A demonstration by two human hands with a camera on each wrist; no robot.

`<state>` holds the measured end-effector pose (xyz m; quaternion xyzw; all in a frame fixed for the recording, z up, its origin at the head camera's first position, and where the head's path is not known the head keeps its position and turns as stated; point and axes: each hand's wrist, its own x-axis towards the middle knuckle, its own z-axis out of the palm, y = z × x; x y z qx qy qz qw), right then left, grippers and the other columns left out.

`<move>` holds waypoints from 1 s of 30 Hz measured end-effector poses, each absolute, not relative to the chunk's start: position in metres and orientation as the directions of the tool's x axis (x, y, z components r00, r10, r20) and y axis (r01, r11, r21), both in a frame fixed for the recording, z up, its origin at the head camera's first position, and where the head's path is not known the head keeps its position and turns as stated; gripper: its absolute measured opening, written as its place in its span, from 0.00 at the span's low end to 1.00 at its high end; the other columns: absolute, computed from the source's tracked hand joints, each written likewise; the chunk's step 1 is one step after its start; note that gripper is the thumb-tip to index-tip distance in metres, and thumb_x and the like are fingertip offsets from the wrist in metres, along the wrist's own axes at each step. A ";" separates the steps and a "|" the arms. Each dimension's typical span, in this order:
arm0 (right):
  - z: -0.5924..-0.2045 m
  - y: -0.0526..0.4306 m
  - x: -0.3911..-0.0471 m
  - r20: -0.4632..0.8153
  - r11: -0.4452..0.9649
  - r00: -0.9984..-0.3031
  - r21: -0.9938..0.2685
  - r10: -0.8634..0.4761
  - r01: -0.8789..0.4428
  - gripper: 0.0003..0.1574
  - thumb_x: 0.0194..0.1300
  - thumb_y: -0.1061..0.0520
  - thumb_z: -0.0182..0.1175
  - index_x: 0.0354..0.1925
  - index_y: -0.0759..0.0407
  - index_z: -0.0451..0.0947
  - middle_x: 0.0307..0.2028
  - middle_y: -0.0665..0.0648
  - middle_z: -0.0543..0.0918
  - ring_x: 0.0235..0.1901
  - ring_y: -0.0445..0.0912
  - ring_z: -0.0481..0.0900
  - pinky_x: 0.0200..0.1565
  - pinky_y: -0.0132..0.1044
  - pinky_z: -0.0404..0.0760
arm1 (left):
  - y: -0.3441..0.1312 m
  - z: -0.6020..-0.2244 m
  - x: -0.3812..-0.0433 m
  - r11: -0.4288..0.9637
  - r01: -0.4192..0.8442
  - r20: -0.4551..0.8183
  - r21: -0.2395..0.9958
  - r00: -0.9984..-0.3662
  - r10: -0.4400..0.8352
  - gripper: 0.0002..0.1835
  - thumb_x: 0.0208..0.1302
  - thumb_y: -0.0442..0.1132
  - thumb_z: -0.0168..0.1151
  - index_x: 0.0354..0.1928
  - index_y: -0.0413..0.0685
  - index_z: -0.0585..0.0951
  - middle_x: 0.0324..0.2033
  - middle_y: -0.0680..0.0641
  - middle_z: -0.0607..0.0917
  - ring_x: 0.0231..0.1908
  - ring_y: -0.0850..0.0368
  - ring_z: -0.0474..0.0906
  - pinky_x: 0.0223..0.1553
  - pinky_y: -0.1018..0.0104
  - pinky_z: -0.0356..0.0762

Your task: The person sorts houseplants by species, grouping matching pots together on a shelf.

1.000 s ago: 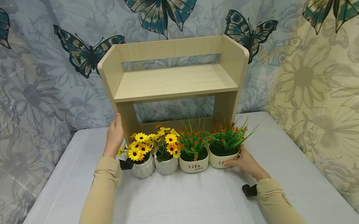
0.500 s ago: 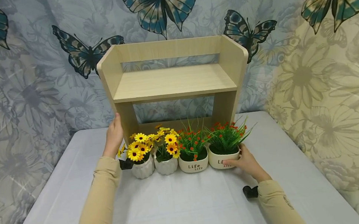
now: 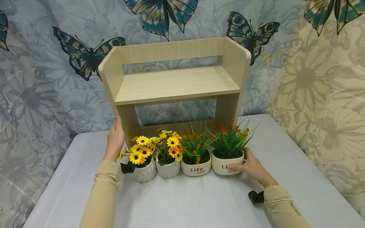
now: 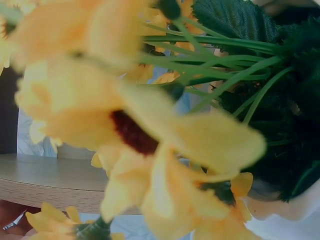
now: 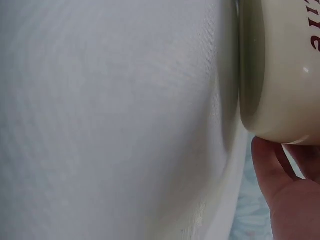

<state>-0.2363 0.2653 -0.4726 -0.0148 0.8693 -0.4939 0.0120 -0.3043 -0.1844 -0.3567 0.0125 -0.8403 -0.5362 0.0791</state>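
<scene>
My right hand [image 3: 253, 166] grips the rightmost cream pot [image 3: 219, 165], printed "Life", with red-flowered grass in it. Its thumb lies across the front and the fingers are round the right side. In the right wrist view, fingertips touch the glossy pot [image 5: 290, 95]. A matching red-flowered pot [image 3: 196, 168] stands left of it. Further left are two white ribbed pots [image 3: 145, 173] of yellow daisies. At the left panel of the wooden shelf [image 3: 175, 85], my left hand [image 3: 114, 140] rests with fingers extended. Yellow petals [image 4: 200, 145] cover much of the left wrist view.
The two-tier shelf stands behind the row of pots on a white-clothed table [image 3: 181, 213]. Butterfly-patterned cloth [image 3: 40, 97] hangs close behind and on both sides. Dark wrist cameras [image 3: 256, 197] stick out from the sleeves.
The rightmost pot has shifted slightly toward me in my right hand, and more of its lettering shows. My left hand stays at the shelf's side. The head view has moved a little.
</scene>
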 end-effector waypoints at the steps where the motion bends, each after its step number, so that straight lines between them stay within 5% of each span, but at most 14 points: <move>1: -0.473 0.265 -0.236 0.002 0.506 -0.999 -0.862 -0.042 -0.023 0.66 0.39 0.41 0.69 0.64 0.61 0.40 0.60 0.65 0.54 0.57 0.60 0.55 0.53 0.53 0.61 | -0.184 -0.357 -0.304 0.427 0.065 0.122 0.902 -0.987 -0.106 0.46 0.53 0.71 0.20 0.66 0.44 0.45 0.64 0.41 0.47 0.62 0.44 0.40 0.60 0.49 0.40; 13: -0.467 0.268 -0.232 0.108 0.474 -0.994 -0.876 0.009 -0.091 0.63 0.39 0.44 0.69 0.63 0.60 0.43 0.54 0.62 0.62 0.55 0.53 0.59 0.53 0.51 0.61 | -0.183 -0.356 -0.303 0.430 0.055 0.111 0.901 -0.988 -0.106 0.47 0.53 0.71 0.19 0.66 0.44 0.46 0.64 0.42 0.48 0.62 0.44 0.41 0.60 0.50 0.42; 24: -0.434 0.267 -0.228 0.203 0.342 -0.979 -0.922 0.019 -0.184 0.56 0.46 0.53 0.68 0.63 0.61 0.44 0.57 0.60 0.59 0.56 0.51 0.58 0.54 0.49 0.61 | -0.184 -0.355 -0.304 0.436 0.069 0.121 0.897 -0.988 -0.093 0.46 0.54 0.70 0.19 0.66 0.43 0.46 0.64 0.40 0.47 0.62 0.44 0.40 0.60 0.51 0.41; 30: -0.408 0.255 -0.224 0.271 0.241 -0.963 -0.935 0.016 -0.259 0.49 0.49 0.60 0.65 0.62 0.58 0.47 0.56 0.55 0.59 0.53 0.46 0.62 0.48 0.35 0.70 | -0.186 -0.356 -0.304 0.433 0.051 0.103 0.900 -0.990 -0.099 0.47 0.53 0.71 0.19 0.66 0.44 0.45 0.64 0.41 0.46 0.62 0.44 0.39 0.60 0.49 0.40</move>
